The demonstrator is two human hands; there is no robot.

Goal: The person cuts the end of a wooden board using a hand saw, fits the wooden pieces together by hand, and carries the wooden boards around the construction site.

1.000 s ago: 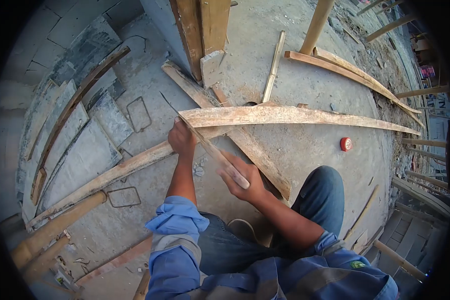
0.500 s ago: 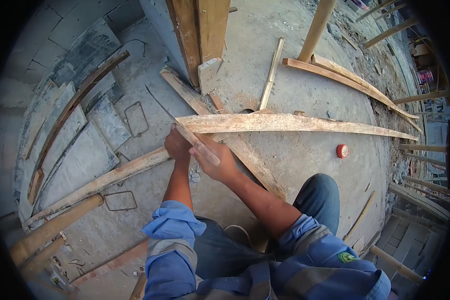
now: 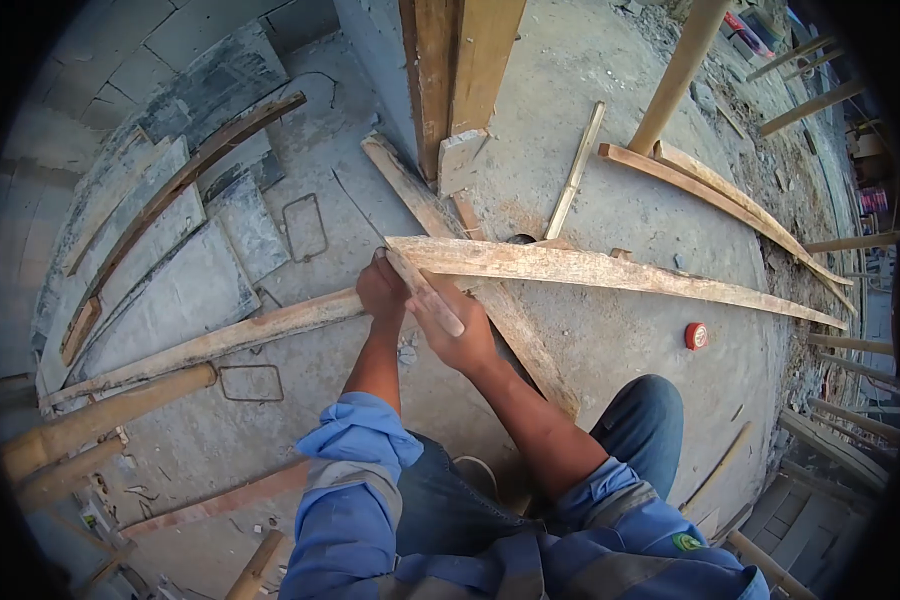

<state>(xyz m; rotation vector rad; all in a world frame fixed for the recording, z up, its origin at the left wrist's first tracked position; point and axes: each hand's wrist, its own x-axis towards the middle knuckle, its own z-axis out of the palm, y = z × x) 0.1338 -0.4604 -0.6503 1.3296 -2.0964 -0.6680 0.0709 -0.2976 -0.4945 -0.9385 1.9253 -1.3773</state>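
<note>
My right hand (image 3: 460, 325) is closed around the wooden handle (image 3: 425, 290) of what looks like a handsaw. Its thin dark blade (image 3: 358, 204) shows nearly edge-on, pointing up and left; no teeth can be made out. The handle lies close against the left end of a long pale timber plank (image 3: 570, 268). My left hand (image 3: 381, 290) is closed just left of the handle, by that plank end. What its fingers grip is hidden. Beneath the long plank, a shorter board (image 3: 525, 345) runs diagonally across the floor. Another long timber (image 3: 220, 343) extends leftward from beside my left hand.
A red tape measure (image 3: 695, 336) rests on the concrete floor at right. Wooden posts (image 3: 460, 70) stand ahead beside a wall corner. Grey panels (image 3: 195, 280) and a curved-looking timber (image 3: 175, 190) lie at left. A wire loop (image 3: 251, 383) sits near a round pole (image 3: 110, 415).
The whole scene has shifted and turned slightly in view as my head moved. Both hands keep their place at the plank end, and the tool's angle to the plank looks much the same.
</note>
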